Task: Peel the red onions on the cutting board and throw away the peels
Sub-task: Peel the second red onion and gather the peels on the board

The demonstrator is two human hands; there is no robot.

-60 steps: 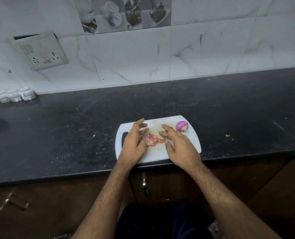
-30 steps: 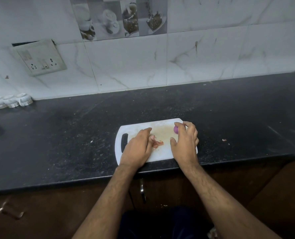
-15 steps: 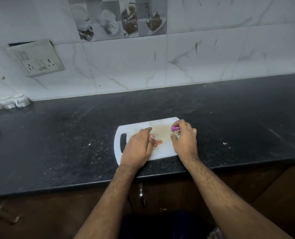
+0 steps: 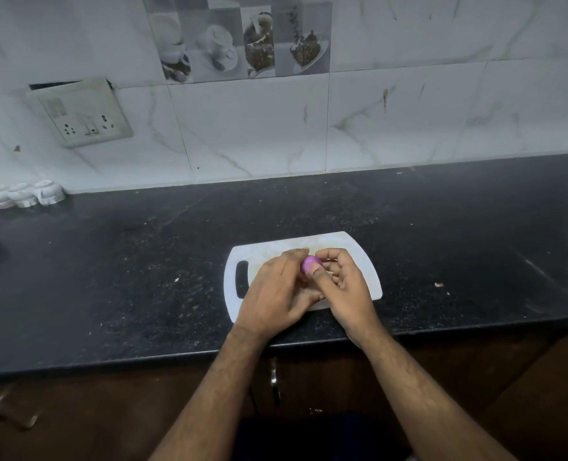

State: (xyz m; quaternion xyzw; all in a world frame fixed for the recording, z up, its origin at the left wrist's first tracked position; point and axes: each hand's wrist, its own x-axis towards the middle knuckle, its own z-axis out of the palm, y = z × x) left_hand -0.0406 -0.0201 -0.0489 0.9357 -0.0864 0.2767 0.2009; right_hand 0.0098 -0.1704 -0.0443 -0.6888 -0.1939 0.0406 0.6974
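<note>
A white cutting board (image 4: 359, 257) lies near the front edge of the black counter. Over its middle both hands meet around a small purple-red onion (image 4: 309, 263). My right hand (image 4: 342, 287) holds the onion between thumb and curled fingers. My left hand (image 4: 276, 294) comes in from the left with its fingers against the onion's left side. The pile of peels that lay on the board is hidden under my hands.
Black counter (image 4: 143, 261) runs left and right, speckled with crumbs. A peel scrap (image 4: 438, 284) lies on it right of the board. Small white jars (image 4: 23, 194) stand at the back left by the tiled wall. A socket plate (image 4: 83, 114) hangs on the wall. Brown cabinet fronts lie below.
My right hand reached to the board's far right, took the onion and carried it to the middle. My left hand left the peel pile and came up against the onion.
</note>
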